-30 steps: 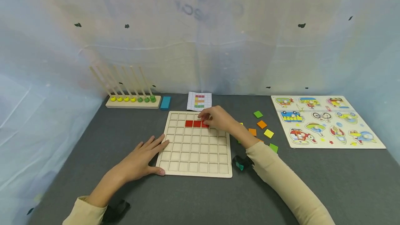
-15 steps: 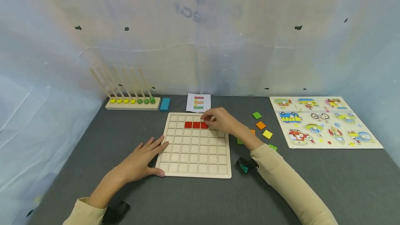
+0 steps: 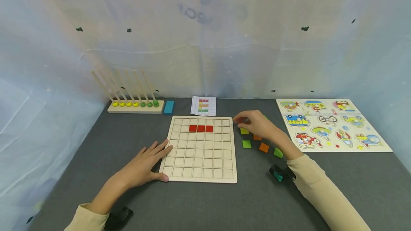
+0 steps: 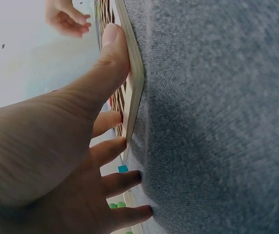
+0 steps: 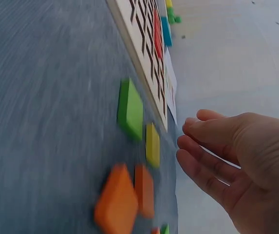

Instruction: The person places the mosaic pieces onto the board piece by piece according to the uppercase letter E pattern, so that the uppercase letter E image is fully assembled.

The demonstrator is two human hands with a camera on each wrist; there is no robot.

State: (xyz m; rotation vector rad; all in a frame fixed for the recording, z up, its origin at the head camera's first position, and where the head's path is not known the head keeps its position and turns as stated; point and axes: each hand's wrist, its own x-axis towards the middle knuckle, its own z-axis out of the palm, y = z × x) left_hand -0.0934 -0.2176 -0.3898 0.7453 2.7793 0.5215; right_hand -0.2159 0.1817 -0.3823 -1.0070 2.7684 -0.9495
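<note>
A pale wooden grid board [image 3: 202,154] lies flat on the dark table, with three red square tiles [image 3: 201,128] side by side in its second row from the back. My left hand [image 3: 144,163] rests at the board's left edge, fingers spread, thumb on the front left corner. Off the board's back right corner hovers my right hand [image 3: 255,122], its fingers loosely bent with nothing between them in the right wrist view. Below and beside it lie loose tiles: a green tile [image 3: 246,144], a yellow tile [image 3: 244,131], an orange tile [image 3: 264,147] and others partly hidden by the hand.
A pattern card [image 3: 203,106] with coloured squares lies behind the board. To its left are a blue block [image 3: 168,107] and a bead rack [image 3: 138,109] with upright rods. A vehicle puzzle board [image 3: 334,126] occupies the right side. Plastic sheeting [image 3: 205,45] rises behind the table.
My right hand has left the red tiles and moved right, over the loose tiles. All three red tiles now show uncovered. My left hand has stayed at the board's edge.
</note>
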